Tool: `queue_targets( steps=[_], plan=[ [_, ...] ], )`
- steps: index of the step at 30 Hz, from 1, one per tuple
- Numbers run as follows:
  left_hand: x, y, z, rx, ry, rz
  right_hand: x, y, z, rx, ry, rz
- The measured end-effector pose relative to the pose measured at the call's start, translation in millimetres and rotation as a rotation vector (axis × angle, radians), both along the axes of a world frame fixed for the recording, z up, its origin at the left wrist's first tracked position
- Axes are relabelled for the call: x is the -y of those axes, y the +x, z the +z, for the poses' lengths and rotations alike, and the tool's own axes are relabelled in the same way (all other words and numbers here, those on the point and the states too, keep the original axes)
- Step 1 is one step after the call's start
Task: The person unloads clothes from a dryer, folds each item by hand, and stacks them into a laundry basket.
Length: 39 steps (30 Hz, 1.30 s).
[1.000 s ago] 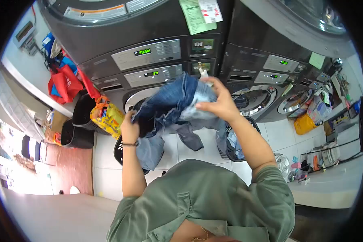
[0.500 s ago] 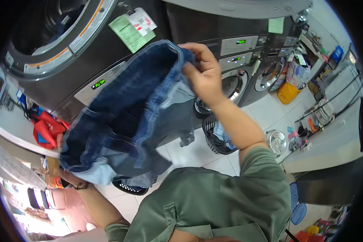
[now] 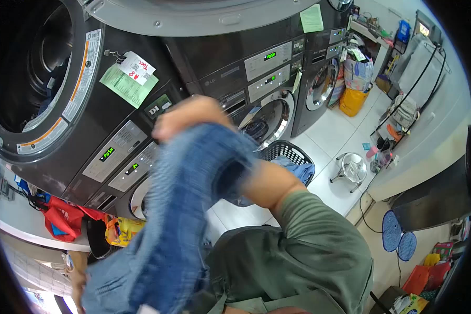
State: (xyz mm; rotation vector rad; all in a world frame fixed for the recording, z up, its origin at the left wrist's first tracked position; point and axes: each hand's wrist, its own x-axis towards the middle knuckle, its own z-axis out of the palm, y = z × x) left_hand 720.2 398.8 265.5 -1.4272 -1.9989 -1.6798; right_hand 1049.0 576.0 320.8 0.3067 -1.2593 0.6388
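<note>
Denim garment (image 3: 178, 209): As we looked down in the head view, this blue piece slanted blurred through the air, from our right hand (image 3: 196, 115) to our left hand (image 3: 78, 282) at the near left.
Right hand: It was at the garment's far edge, fingers folded in on the cloth, though blur hid the fingertips.
Left hand: We saw only a smeared part beside the garment's near left edge and could not tell whether its fingers pinched or spread.
Dark machine (image 3: 52, 170): On the left, its drum (image 3: 36, 49) lay open with dark cloth (image 3: 57, 86) inside; a green slip (image 3: 125, 86) and a white tag (image 3: 136, 68) hung on the front, and a display (image 3: 107, 154) read PUSH.
Black basket (image 3: 304, 180): It stood on white tiles (image 3: 332, 133) right of the garment, holding blue clothes (image 3: 296, 168).
Metal stool (image 3: 353, 167): It stood farther right, well apart from our hands.
Yellow bag (image 3: 353, 102): It sat at the far right.
</note>
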Motion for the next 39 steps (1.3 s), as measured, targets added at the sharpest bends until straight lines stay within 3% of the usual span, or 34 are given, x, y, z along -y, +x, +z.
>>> queue_targets(
  steps=[3,5,7,9,11,13,15,16,17,19,21,23,25,26,27,29,31,32,34,39],
  plan=[
    [-34.5,19.2,4.4,-0.037,0.018,-0.083,20.3,-60.5,29.8,0.355,-0.364,0.336],
    [-57.9,28.7,4.4,-0.077,0.015,-0.092,7.8,-116.8,26.3,0.437,-0.04,-0.333],
    [-78.8,37.6,3.1,-0.132,0.012,-0.076,-16.5,-132.5,13.3,0.445,-0.014,-0.615],
    [-93.4,48.9,3.1,-0.224,0.011,-0.017,-36.2,-106.4,9.6,0.844,-0.286,-0.248],
    [-95.2,64.5,9.4,-0.202,0.085,0.022,-75.3,-110.8,-39.6,0.661,-0.651,1.098],
    [-83.5,97.4,36.0,0.015,0.306,0.017,-24.5,-70.9,-42.8,0.587,-0.768,1.278],
    [-82.5,75.7,20.3,0.012,0.254,0.072,4.4,-81.4,-47.7,0.651,-0.261,0.368],
    [-79.3,68.6,15.5,-0.146,0.285,0.122,10.9,-84.6,-41.7,0.743,-0.401,0.328],
    [-77.1,61.3,11.9,-0.305,0.311,0.168,4.6,-95.7,-44.2,0.744,-0.374,0.292],
    [-74.3,30.1,-0.9,0.094,0.517,-0.282,7.8,-96.5,-21.3,0.726,-0.41,0.4],
    [-40.6,52.0,15.7,-0.061,0.541,-0.359,3.0,-101.3,-18.4,0.699,-0.38,0.479],
    [-13.0,25.1,-2.6,-0.512,-0.031,-0.118,-2.4,-109.5,-20.6,0.629,-0.343,0.662],
    [-2.9,28.2,-28.6,0.262,0.023,-0.392,-3.4,-108.9,-14.1,0.713,-0.326,0.607],
    [4.9,28.3,-31.1,0.466,0.077,-0.422,-4.3,-106.4,-6.5,0.764,-0.251,0.531],
    [11.2,29.8,-30.7,0.52,0.103,-0.42,-6.1,-106.0,-0.7,0.811,-0.169,0.452],
    [14.5,31.2,-26.2,0.559,0.164,-0.394,3.9,-107.9,-5.3,0.556,-0.151,0.82],
    [17.2,27.1,-20.9,0.566,0.213,-0.362,17.4,-115.7,-29.6,0.657,0.002,0.615],
    [22.7,25.0,-18.7,0.58,0.235,-0.363,32.0,-118.3,-37.4,0.738,-0.003,0.432],
    [46.4,27.1,-17.6,0.606,0.275,-0.409,44.0,-122.0,-53.0,0.848,-0.072,0.314],
    [74.8,31.2,-45.8,0.709,0.208,-0.497,64.3,-140.3,-11.6,0.754,-0.248,0.594]
  ],
)
